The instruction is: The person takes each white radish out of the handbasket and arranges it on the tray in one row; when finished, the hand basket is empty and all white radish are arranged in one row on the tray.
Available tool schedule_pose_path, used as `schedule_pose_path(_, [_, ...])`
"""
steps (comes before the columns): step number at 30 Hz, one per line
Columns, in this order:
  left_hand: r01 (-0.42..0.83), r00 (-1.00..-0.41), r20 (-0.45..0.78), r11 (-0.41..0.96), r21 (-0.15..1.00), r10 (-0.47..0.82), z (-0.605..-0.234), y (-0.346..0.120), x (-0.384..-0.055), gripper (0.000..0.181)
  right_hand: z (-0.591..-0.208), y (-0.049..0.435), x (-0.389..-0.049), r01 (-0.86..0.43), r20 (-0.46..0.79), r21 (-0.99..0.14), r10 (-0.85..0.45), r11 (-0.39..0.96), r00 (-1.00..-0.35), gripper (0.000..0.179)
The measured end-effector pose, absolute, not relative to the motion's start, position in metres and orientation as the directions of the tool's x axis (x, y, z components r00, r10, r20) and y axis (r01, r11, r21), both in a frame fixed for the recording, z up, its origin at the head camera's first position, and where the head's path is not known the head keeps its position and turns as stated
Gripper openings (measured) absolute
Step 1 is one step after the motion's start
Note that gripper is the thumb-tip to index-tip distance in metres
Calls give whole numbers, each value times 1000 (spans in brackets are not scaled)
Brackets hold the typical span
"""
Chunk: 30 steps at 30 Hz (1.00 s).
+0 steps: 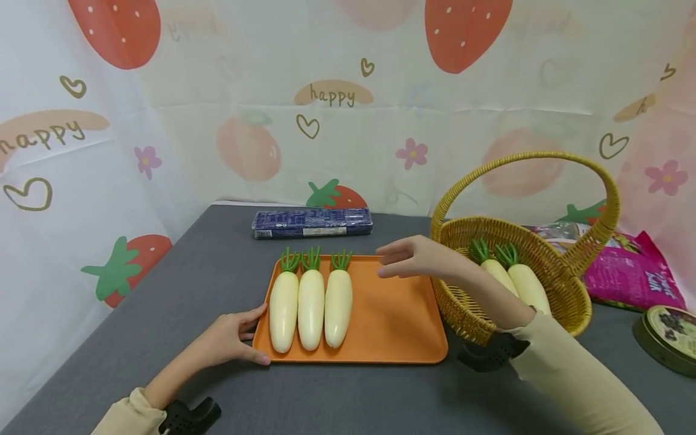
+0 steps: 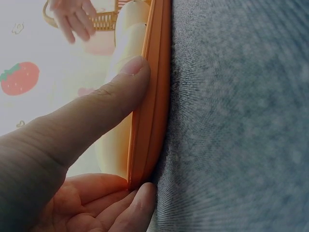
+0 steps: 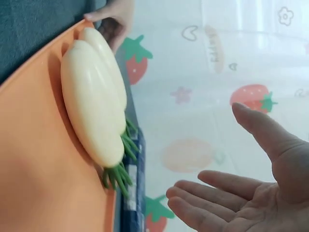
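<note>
Three white radishes with green tops lie side by side in the left half of an orange tray. At the tray's front left corner, my left hand holds the rim, its thumb along the front side and its fingers around the corner. My right hand hovers over the tray's back right part with nothing in it, fingers extended and thumb apart in the right wrist view. Two more white radishes rest in a yellow wicker basket, partly hidden behind my right forearm.
Behind the tray lies a long dark blue package. The basket's tall handle arches up on the right. A pink bag and a round tin stand farther right. A printed curtain hangs at the back of the grey table.
</note>
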State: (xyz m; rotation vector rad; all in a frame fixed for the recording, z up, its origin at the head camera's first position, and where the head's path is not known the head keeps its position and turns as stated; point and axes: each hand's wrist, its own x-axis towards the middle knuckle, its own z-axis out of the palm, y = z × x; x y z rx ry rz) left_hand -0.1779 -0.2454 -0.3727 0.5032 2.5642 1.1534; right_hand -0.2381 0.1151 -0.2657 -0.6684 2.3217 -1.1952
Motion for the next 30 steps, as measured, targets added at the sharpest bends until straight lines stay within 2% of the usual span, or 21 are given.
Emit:
schedule_pose_path(11, [180,-900,-129,625,759,416,-373,-245,-178,103,-242,191,-230,-299,-86,-824,-628,481,-774,57])
schedule_pose_path(18, [159,-904,-136,613,774,406,-373,-245,-178,104,-246,228,-240,-362,-16,-826,-660,432,-751,52])
schedule_pose_path(30, [174,-900,-107,574,800,422,-374,-246,-178,106,-258,255,-265,-358,45,-752,-499,553,-865,58])
